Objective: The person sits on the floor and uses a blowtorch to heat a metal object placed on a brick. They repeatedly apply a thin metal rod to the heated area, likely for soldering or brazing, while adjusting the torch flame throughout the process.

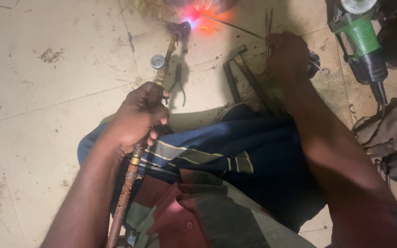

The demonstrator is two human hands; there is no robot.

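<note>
One lit torch (161, 69) gripped in the left hand (138, 115), one thin rod (235, 26) pinched in the right hand (288, 55), one green grinder (361, 41) nearby.

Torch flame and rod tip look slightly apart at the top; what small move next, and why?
Probably ease the thin rod in the right hand slightly left, into the glow. The torch, gripped by the left hand, has its flame at the frame's top, and the rod's tip seems just beside it.

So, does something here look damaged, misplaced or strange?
Yes. The torch in the left hand has a rust-coloured, worn-looking hose. Loose tools lie scattered on the stained floor: pliers and a hammer near the flame.
</note>
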